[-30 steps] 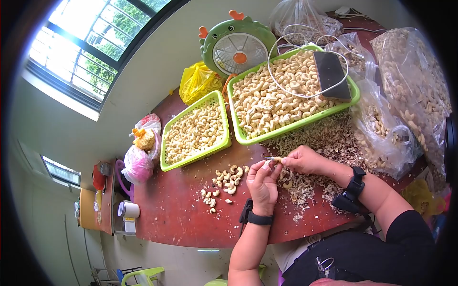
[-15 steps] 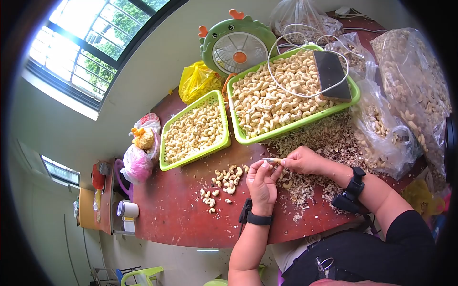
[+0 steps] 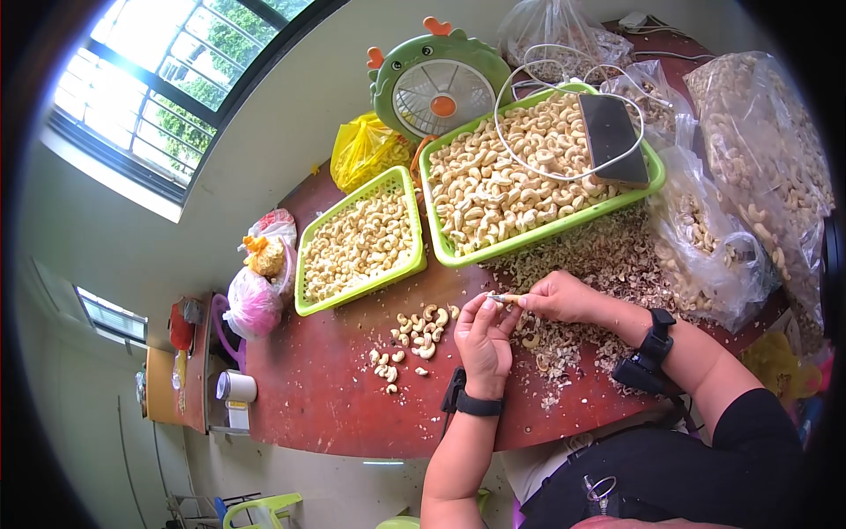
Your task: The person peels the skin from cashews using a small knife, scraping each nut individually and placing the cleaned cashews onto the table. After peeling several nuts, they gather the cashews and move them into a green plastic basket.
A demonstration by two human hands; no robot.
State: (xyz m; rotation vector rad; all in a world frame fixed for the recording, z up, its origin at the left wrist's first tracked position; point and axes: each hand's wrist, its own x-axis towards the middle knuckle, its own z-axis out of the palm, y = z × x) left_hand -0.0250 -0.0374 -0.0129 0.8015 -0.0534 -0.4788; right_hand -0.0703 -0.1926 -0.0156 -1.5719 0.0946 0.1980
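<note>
"What's changed over there?"

"Very little, just the thin tool [image 3: 508, 299]. Its tip stood clear of the fingertips a second ago; now it lies in against them. I'd take that as the tool working on the small pale piece [image 3: 491, 301]."

"And the hands?"

"The left hand [image 3: 484, 346] pinches that piece, curled fingers against thumb. The right hand [image 3: 564, 298] pinches the tool's yellowish handle. They meet over the near part of the table, right of a little group of loose cashews [image 3: 425, 331]. Whether the piece is a whole cashew, I can't tell."

"What's that rough stuff beside them?"

"A heap of peelings [image 3: 608, 256], dry, crumbly flakes in brown and cream. On its far side sits the large green basket [image 3: 546, 231], smooth plastic, full of curved, matte nuts, a flat dark phone [image 3: 614, 132] lying on them. The smaller basket [image 3: 366, 289], with latticed walls, is to the left. Off right, crinkly clear bags [image 3: 753, 167] bulge with more."
</note>
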